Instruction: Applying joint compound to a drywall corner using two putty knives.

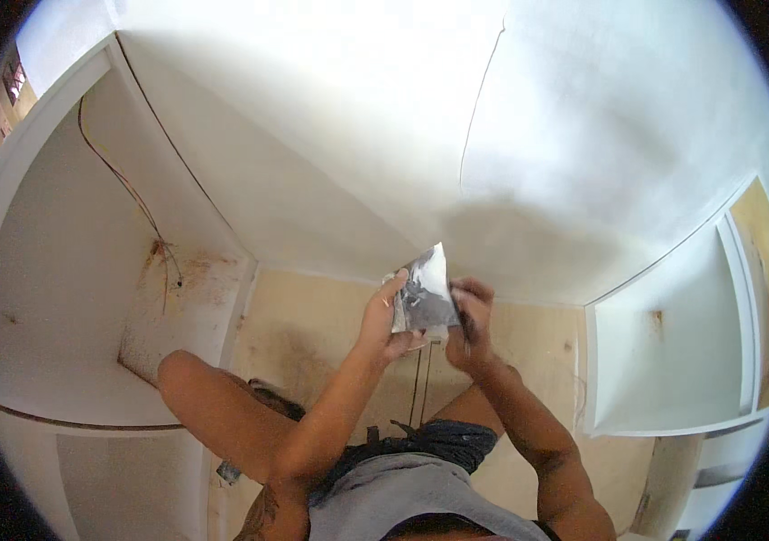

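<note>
A flat grey plate smeared with white paste [427, 305] is held up in front of my lap, a thick white patch along its upper right edge. My left hand [386, 313] grips its left side, with the thumb over the top face and fingers beneath; white paste spots that hand. At the plate's right edge is my right hand [472, 325], its fingers curled and partly blurred. What those fingers hold, if anything, is dark and cannot be made out.
A white wall [330, 207] rises in front of me. Open white compartments stand at left [59, 270] and right [664, 334]; loose wires [132, 189] hang in the left one. My bent legs [222, 410] rest over a tan board surface [294, 316].
</note>
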`<move>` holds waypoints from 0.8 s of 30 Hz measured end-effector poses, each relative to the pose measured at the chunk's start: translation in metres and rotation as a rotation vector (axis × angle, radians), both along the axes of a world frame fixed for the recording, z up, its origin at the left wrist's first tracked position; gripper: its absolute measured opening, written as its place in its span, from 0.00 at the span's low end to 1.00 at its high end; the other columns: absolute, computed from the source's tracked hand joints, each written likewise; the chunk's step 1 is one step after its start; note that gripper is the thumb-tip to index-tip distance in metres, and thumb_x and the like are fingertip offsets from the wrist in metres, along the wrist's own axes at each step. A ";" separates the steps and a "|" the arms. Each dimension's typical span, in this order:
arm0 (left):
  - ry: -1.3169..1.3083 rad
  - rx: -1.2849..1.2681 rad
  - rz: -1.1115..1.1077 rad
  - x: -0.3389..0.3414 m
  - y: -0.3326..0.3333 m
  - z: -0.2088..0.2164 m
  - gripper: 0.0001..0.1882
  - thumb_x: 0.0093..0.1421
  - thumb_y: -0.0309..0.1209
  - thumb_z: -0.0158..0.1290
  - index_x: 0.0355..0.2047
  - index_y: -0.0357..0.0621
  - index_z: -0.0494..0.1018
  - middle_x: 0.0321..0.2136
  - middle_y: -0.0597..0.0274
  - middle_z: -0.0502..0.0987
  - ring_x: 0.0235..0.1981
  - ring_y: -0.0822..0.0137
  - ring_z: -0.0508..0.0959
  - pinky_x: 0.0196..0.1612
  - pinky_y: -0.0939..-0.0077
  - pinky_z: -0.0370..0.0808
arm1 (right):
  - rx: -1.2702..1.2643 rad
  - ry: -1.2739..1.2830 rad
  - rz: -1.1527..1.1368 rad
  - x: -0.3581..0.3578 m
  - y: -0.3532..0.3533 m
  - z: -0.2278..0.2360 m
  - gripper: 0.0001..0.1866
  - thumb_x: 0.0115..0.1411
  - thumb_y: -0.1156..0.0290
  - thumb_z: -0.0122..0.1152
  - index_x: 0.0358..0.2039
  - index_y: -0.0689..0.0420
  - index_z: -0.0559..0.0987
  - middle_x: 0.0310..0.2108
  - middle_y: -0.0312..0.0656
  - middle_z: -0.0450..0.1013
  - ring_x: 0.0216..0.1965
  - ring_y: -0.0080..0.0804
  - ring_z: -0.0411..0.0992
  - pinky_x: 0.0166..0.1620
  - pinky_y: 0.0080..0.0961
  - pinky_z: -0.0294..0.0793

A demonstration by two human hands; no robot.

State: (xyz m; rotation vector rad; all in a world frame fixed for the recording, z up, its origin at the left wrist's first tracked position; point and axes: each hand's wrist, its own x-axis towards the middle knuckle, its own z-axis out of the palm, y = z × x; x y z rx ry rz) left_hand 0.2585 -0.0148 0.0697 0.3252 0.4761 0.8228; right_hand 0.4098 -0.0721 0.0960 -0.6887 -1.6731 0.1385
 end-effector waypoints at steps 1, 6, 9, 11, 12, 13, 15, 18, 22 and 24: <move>0.042 0.057 0.038 0.004 -0.008 0.020 0.19 0.62 0.46 0.51 0.45 0.46 0.72 0.35 0.63 0.78 0.32 0.64 0.80 0.26 0.67 0.75 | -0.160 -0.106 -0.127 0.017 0.006 -0.002 0.24 0.55 0.84 0.55 0.54 0.56 0.69 0.50 0.50 0.65 0.53 0.49 0.64 0.57 0.39 0.64; 0.278 0.489 0.204 -0.013 -0.005 0.060 0.20 0.64 0.39 0.48 0.52 0.40 0.68 0.44 0.54 0.75 0.45 0.62 0.76 0.48 0.62 0.74 | -0.474 0.013 -0.272 0.053 0.015 0.011 0.20 0.60 0.79 0.55 0.54 0.58 0.69 0.49 0.50 0.65 0.51 0.43 0.66 0.57 0.36 0.65; 0.145 1.064 0.266 -0.027 0.001 0.093 0.26 0.54 0.16 0.45 0.56 0.37 0.66 0.60 0.47 0.61 0.63 0.55 0.62 0.65 0.62 0.59 | -0.738 0.942 0.092 0.019 -0.001 0.068 0.16 0.62 0.75 0.53 0.50 0.60 0.70 0.45 0.43 0.70 0.46 0.37 0.70 0.53 0.30 0.68; 0.334 1.423 0.234 -0.026 0.008 0.119 0.28 0.54 0.17 0.47 0.57 0.42 0.65 0.61 0.48 0.61 0.64 0.52 0.61 0.64 0.59 0.59 | -1.036 1.369 0.336 0.010 -0.012 0.087 0.12 0.62 0.73 0.53 0.45 0.61 0.72 0.38 0.39 0.73 0.43 0.23 0.72 0.48 0.24 0.70; 0.534 1.773 0.199 -0.025 0.009 0.130 0.29 0.54 0.19 0.50 0.59 0.46 0.64 0.61 0.48 0.62 0.64 0.50 0.60 0.64 0.56 0.59 | -1.022 1.370 0.321 0.009 -0.012 0.084 0.12 0.62 0.73 0.53 0.45 0.61 0.72 0.38 0.39 0.73 0.43 0.23 0.72 0.48 0.24 0.70; 0.661 1.890 0.162 -0.020 0.007 0.141 0.35 0.48 0.12 0.48 0.58 0.50 0.67 0.61 0.50 0.62 0.63 0.46 0.61 0.65 0.54 0.58 | -0.821 0.943 0.230 0.014 -0.013 0.077 0.13 0.60 0.70 0.56 0.45 0.60 0.72 0.38 0.38 0.73 0.40 0.24 0.73 0.45 0.26 0.72; 0.725 1.914 0.128 -0.033 0.012 0.144 0.36 0.46 0.12 0.49 0.58 0.50 0.67 0.61 0.50 0.63 0.63 0.46 0.61 0.64 0.54 0.59 | -0.613 0.526 0.128 0.019 -0.016 0.080 0.15 0.58 0.67 0.60 0.44 0.59 0.73 0.37 0.38 0.74 0.37 0.26 0.73 0.41 0.28 0.74; 1.004 2.037 0.053 -0.062 0.022 0.142 0.39 0.42 0.11 0.50 0.58 0.52 0.68 0.60 0.51 0.64 0.62 0.47 0.63 0.63 0.54 0.61 | -0.891 0.843 0.255 0.040 -0.004 0.130 0.14 0.58 0.67 0.59 0.43 0.61 0.75 0.38 0.38 0.74 0.38 0.28 0.74 0.44 0.28 0.75; 1.181 2.018 -0.155 -0.074 0.021 0.093 0.41 0.41 0.11 0.49 0.58 0.56 0.69 0.59 0.52 0.66 0.60 0.48 0.65 0.61 0.58 0.64 | -0.540 0.590 -0.088 0.044 0.040 0.246 0.20 0.59 0.64 0.59 0.47 0.64 0.75 0.42 0.41 0.75 0.42 0.31 0.74 0.46 0.30 0.74; 1.136 1.998 -0.143 -0.065 0.015 0.089 0.41 0.41 0.11 0.49 0.58 0.56 0.69 0.59 0.52 0.66 0.60 0.48 0.65 0.61 0.59 0.64 | -0.106 -0.192 -0.743 0.056 0.062 0.299 0.16 0.63 0.68 0.53 0.49 0.59 0.74 0.45 0.44 0.74 0.49 0.34 0.71 0.53 0.34 0.69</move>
